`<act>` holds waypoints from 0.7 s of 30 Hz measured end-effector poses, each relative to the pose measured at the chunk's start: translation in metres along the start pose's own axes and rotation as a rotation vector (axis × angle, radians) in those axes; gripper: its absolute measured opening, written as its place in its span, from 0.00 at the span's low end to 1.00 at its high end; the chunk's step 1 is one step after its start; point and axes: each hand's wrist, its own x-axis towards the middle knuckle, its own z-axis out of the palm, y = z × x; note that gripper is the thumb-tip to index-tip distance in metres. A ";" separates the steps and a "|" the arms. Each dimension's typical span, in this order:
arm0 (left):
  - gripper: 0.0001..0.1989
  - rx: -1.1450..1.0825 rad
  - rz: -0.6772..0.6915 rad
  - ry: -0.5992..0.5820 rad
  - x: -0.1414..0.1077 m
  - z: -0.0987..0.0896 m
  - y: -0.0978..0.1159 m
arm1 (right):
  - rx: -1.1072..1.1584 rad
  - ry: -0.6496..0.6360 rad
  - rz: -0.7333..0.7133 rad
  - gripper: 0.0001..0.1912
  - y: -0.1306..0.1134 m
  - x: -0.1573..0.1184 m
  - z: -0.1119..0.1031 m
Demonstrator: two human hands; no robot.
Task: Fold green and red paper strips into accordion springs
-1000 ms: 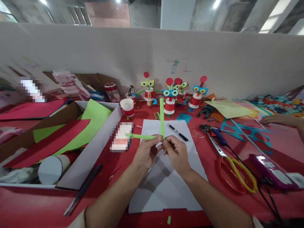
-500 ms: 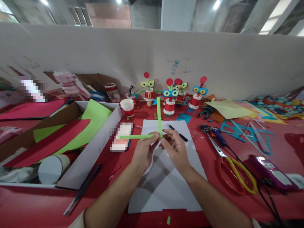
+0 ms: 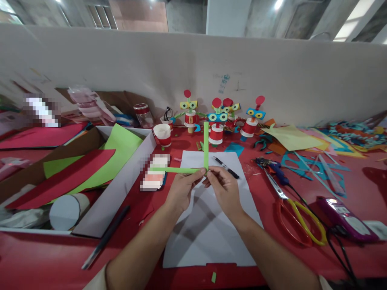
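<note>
Two narrow green paper strips (image 3: 206,145) meet at a corner between my fingertips, one pointing away from me and the other out to the left. My left hand (image 3: 183,188) pinches the strips near the join, its thumb on top. Closed on the same corner from the other side is my right hand (image 3: 223,186), its fingers partly curled underneath. Both hands are above a white sheet of paper (image 3: 211,241). A black pen (image 3: 226,168) lies on the sheet just beyond my right hand. The left end of the strip passes over a phone (image 3: 155,173), which is blurred out.
At left stands an open box (image 3: 127,177) of coloured paper. Scissors (image 3: 294,217), a glue gun (image 3: 273,169) and a purple device (image 3: 347,221) with a cable lie at right. Several paper-cup robots (image 3: 216,133) and stacked paper cups (image 3: 163,135) stand along the back partition.
The strip pointing away from me has swung slightly right and now stands nearly straight. The left strip's angle has shifted a little. Both hands keep their pinch at the corner.
</note>
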 end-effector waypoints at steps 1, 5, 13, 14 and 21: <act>0.08 0.004 0.007 0.001 0.000 -0.001 0.000 | 0.002 0.005 0.010 0.08 0.001 0.000 0.000; 0.06 0.029 0.010 -0.066 0.000 -0.001 -0.001 | 0.037 0.036 0.032 0.08 0.003 0.002 -0.002; 0.08 0.136 0.017 -0.077 -0.003 0.000 0.002 | 0.134 0.097 0.106 0.08 0.008 0.006 -0.003; 0.08 0.147 0.026 -0.061 -0.004 0.001 0.002 | 0.151 0.103 0.125 0.07 0.008 0.007 -0.003; 0.06 0.050 -0.008 0.020 -0.005 0.006 0.000 | 0.188 0.108 0.168 0.06 0.009 0.007 -0.001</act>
